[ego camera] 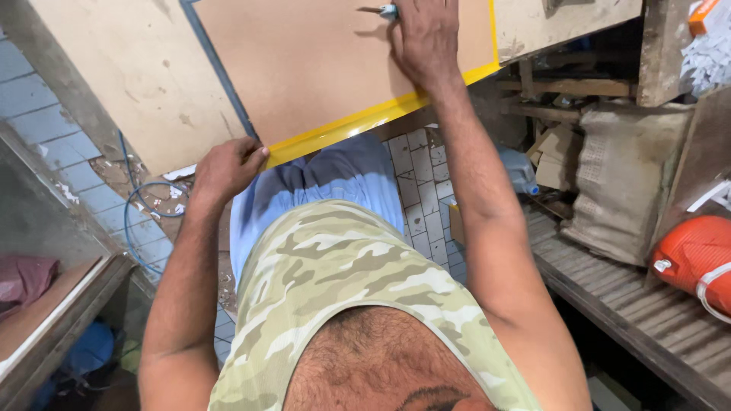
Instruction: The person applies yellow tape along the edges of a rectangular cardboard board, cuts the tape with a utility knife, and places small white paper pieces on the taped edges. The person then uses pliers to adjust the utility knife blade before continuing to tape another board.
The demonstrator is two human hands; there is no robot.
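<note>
Right hand (426, 38) is up at twelve o'clock in my view, knuckles toward me, fingers curled around a small blue-handled tool (388, 11) whose thin metal tip pokes out toward nine o'clock. I take it for a knife or scriber, but most of it is hidden under the fingers, so I won't swear to which. That hand rests flat on the board (320, 61), the brown sheet with the yellow edge strip (365, 122) along its near side.

Left hand (225, 169) sits at about nine o'clock from my belly, fingers bent and pinching the board's near-left corner, right where the yellow strip ends. It's gripping the edge, thumb on top as far as I can see.

Now the relation that matters: the board's long near edge runs diagonally, from the left hand at lower left up toward two o'clock, passing just under the right wrist. So the two hands bracket that edge, left one at its end, right one further in over the face. The tool tip points across the board back toward the left side, roughly along that same slant. Right hand is the one on the tool; left hand is nearer my body and is only steadying.

Beneath the brown board lies a paler panel (129, 84), and off at three o'clock I see an orange jug (689, 255) on a slatted bench (632, 312), well apart from both hands.
</note>
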